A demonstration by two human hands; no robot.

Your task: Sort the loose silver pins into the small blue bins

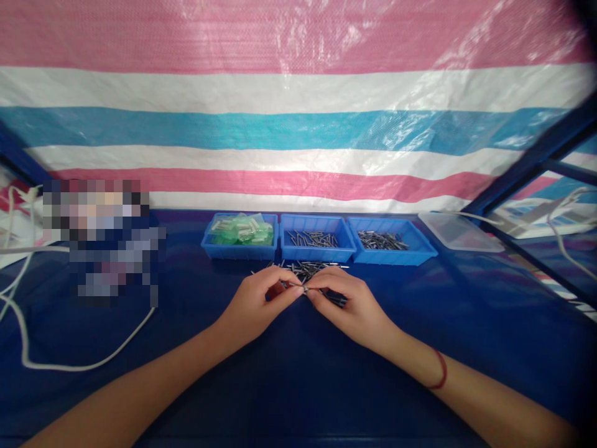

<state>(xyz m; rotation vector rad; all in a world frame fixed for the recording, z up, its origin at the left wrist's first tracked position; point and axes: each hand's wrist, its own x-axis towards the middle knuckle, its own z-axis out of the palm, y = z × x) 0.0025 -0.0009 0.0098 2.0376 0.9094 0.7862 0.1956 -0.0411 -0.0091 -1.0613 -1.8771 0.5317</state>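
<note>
Pinching with both hands, the person holds a tiny metal pin [304, 288] right in the middle of the frame. The left hand [261, 298] has its thumb and first finger closed on one end of the pin. The right hand [347, 300] has its fingertips closed on the other end, so the two hands meet at the pin. Just behind the fingers, a pile of pins [305, 269] lies on the blue table [289, 379], and some pins poke out under the right hand. Behind the pile, three blue trays sit side by side, touching. The left tray [240, 239] holds clear green bits. The middle tray [313, 239] and the right tray [390, 241] hold more metal pins. A clear lid [459, 231] lies at the right of the trays. A white cord [74, 364] curls at the lower left. A red band [441, 370] is on the right wrist. No writing can be read anywhere.
</note>
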